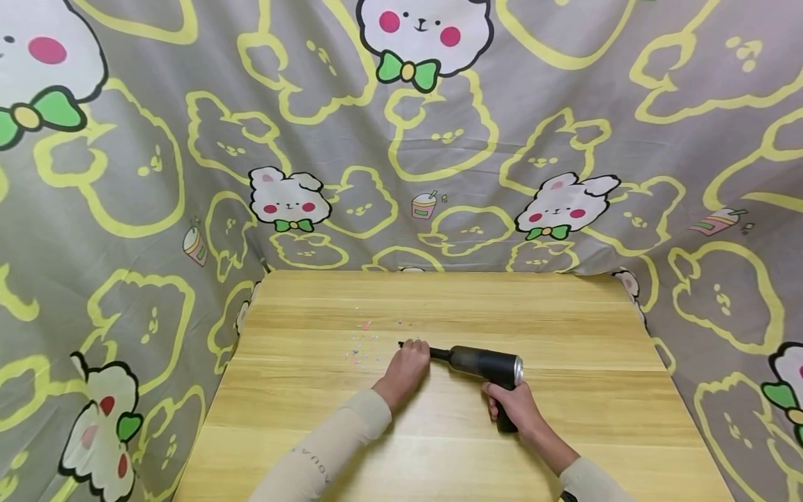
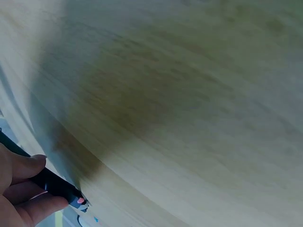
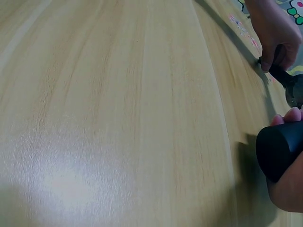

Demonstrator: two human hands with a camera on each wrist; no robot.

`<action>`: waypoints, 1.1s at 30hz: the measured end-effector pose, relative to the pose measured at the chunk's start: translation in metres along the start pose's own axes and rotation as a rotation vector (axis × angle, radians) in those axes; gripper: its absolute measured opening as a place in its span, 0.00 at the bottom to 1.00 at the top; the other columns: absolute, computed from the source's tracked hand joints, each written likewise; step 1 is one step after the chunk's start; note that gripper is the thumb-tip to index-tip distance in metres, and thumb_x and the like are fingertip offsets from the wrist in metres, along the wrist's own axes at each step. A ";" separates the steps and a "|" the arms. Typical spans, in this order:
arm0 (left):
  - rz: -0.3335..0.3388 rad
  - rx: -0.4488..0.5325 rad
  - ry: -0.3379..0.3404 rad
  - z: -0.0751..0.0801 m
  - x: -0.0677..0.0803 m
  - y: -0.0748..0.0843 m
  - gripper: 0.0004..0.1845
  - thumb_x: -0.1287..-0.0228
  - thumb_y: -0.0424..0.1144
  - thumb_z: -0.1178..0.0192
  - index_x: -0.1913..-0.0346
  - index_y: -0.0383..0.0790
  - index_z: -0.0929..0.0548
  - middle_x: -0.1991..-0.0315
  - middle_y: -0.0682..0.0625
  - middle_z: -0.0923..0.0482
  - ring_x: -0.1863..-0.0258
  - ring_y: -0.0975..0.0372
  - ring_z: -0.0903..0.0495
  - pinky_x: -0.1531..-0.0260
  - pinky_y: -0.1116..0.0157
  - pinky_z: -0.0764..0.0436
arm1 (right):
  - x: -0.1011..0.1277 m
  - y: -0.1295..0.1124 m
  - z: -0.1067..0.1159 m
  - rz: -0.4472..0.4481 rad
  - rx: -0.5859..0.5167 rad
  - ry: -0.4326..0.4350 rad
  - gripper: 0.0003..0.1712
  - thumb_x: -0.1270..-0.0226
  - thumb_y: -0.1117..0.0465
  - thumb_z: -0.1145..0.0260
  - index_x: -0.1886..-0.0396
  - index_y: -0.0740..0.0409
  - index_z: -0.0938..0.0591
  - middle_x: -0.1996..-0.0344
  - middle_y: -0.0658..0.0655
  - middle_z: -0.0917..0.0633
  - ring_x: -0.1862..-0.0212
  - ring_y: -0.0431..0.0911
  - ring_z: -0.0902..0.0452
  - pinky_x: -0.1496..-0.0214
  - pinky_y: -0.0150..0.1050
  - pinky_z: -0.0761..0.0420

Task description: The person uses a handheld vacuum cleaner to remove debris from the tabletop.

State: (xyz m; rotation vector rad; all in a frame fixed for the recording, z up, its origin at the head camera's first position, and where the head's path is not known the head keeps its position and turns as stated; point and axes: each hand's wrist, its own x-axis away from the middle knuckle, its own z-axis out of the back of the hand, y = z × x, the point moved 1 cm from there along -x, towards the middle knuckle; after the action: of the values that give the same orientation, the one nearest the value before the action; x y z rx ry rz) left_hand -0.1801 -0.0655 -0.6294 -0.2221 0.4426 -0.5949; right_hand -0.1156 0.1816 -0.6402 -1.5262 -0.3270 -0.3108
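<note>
A black handheld vacuum [image 1: 486, 364] with a silver rear ring lies low over the wooden table [image 1: 564, 321]. My right hand [image 1: 511, 404] grips its handle [image 3: 277, 149] near the table's middle front. My left hand [image 1: 409, 362] holds the thin black nozzle [image 2: 56, 185] at its front end, fingers curled round it. Small coloured paper scraps [image 1: 364, 343] lie scattered just left of and beyond the nozzle tip. In the left wrist view a pink bit [image 2: 81, 201] sits at the nozzle's mouth.
A grey cloth printed with cartoon bears and yellow outlines [image 1: 401, 139] hangs behind and drapes down both sides of the table. The table's left edge [image 1: 219, 390] and right edge [image 1: 684, 404] drop off onto the cloth.
</note>
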 end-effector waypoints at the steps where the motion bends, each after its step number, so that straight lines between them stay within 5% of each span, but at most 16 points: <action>1: 0.002 0.005 0.007 0.000 -0.001 0.001 0.05 0.41 0.27 0.29 0.65 0.37 0.14 0.71 0.50 0.13 0.73 0.65 0.16 0.70 0.75 0.14 | 0.000 0.000 0.001 -0.005 -0.006 0.002 0.15 0.32 0.63 0.30 0.68 0.73 0.22 0.85 0.53 0.22 0.84 0.45 0.26 0.77 0.41 0.18; 10: -0.043 -0.052 0.038 -0.002 -0.013 0.011 0.04 0.43 0.28 0.32 0.67 0.40 0.14 0.73 0.53 0.14 0.73 0.67 0.16 0.60 0.72 0.12 | 0.005 0.000 0.013 -0.044 -0.046 0.034 0.12 0.34 0.63 0.29 0.67 0.68 0.21 0.84 0.52 0.22 0.83 0.43 0.27 0.78 0.40 0.18; 18: -0.059 -0.069 0.044 -0.001 -0.020 0.020 0.05 0.43 0.29 0.30 0.69 0.42 0.14 0.76 0.55 0.16 0.76 0.68 0.20 0.71 0.75 0.17 | 0.009 0.001 0.023 -0.056 -0.048 0.052 0.12 0.33 0.62 0.29 0.68 0.65 0.23 0.84 0.52 0.22 0.83 0.44 0.27 0.78 0.41 0.18; 33: -0.088 -0.075 0.008 -0.002 -0.034 0.032 0.06 0.39 0.29 0.32 0.70 0.43 0.15 0.77 0.56 0.17 0.77 0.69 0.22 0.73 0.75 0.19 | 0.010 0.004 0.038 -0.065 -0.032 0.097 0.12 0.34 0.60 0.27 0.66 0.62 0.22 0.83 0.51 0.21 0.83 0.43 0.26 0.77 0.42 0.18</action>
State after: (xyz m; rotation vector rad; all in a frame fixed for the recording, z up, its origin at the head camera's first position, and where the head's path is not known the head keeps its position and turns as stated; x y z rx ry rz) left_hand -0.1904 -0.0205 -0.6300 -0.3123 0.4655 -0.6667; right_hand -0.1049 0.2201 -0.6392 -1.5284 -0.2968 -0.4416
